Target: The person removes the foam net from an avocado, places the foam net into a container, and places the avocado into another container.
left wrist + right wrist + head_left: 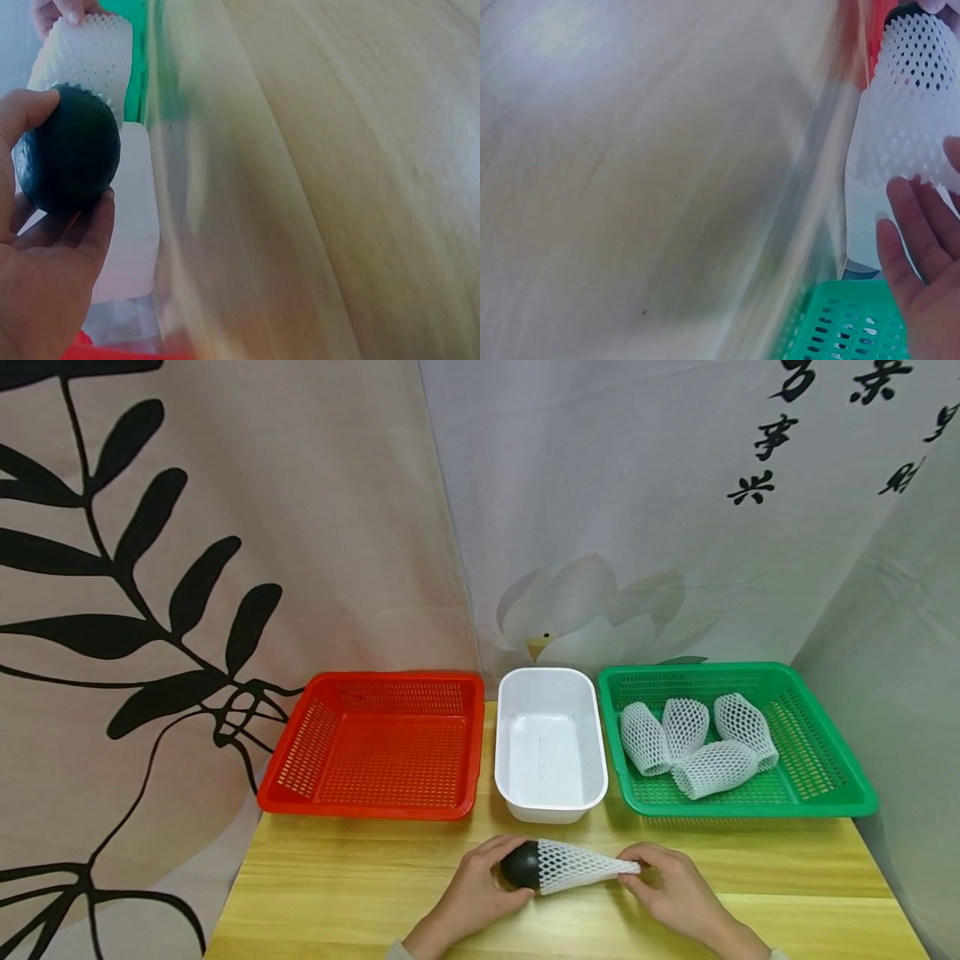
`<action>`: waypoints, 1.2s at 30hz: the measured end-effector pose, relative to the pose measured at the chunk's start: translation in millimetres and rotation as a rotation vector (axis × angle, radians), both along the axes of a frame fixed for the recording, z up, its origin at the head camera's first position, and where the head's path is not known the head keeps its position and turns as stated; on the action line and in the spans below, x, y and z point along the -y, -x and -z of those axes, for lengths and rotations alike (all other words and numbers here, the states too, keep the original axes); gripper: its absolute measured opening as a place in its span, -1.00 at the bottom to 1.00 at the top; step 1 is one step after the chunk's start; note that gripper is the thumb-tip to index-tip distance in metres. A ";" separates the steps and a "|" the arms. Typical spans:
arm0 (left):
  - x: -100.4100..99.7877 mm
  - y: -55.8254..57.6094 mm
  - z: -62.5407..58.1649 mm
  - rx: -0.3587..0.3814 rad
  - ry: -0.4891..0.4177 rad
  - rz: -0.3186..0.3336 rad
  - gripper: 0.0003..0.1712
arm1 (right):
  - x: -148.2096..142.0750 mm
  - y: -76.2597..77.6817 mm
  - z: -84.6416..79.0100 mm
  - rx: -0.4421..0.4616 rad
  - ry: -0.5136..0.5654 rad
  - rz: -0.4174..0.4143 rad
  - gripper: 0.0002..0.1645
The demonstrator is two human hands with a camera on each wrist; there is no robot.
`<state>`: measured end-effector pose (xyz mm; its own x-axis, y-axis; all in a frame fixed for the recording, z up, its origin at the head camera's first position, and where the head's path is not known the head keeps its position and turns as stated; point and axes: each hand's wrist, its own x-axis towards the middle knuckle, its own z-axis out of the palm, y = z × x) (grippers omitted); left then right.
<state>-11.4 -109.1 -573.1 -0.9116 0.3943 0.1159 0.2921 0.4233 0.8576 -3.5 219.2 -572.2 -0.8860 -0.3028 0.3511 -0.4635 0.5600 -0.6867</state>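
While our left hand [480,891] grips the dark oval object [521,865], our right hand [677,888] the white foam-mesh sleeve [572,867], we're apparently mid-sleeving and should push deeper.

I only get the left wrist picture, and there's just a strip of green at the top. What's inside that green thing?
Observer: The head view shows four white nets lying in the green basket.
Operator: Cool! And the net on my dark oval thing, does it get skinny anywhere?
Observer: Yes, from the head view it tapers to a thin end, pinched by the right hand.
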 end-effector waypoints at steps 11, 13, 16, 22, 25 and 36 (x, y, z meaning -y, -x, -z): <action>6.8 -1.7 -8.5 -0.043 -0.036 -0.045 -0.20 | -5.9 -1.9 -11.3 -0.038 0.026 0.007 -0.40; 8.2 -1.8 -9.7 -0.044 -0.042 -0.054 -0.19 | -6.5 -2.0 -12.8 -0.053 0.038 0.005 -0.39; 10.5 -2.0 -11.8 -0.042 -0.053 -0.067 -0.20 | -6.9 -2.2 -16.0 -0.077 0.058 0.002 -0.38; 15.0 -2.3 -15.8 -0.064 -0.073 -0.088 -0.19 | -7.4 -2.7 -24.2 -0.107 0.092 -0.007 -0.37; 17.1 -2.3 -17.1 -0.097 -0.075 -0.099 -0.18 | -7.6 -3.1 -28.1 -0.116 0.110 -0.015 -0.36; 23.9 -2.4 -27.1 -0.247 -0.095 -0.125 -0.13 | -10.8 -0.9 -43.3 -0.153 0.149 -0.041 -0.36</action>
<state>-9.0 -133.1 -546.0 -0.8920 0.2579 0.3712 0.4477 0.3904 0.8045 -2.5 230.1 -528.9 -0.8069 -0.2727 0.5240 -0.5891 0.4361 -0.6802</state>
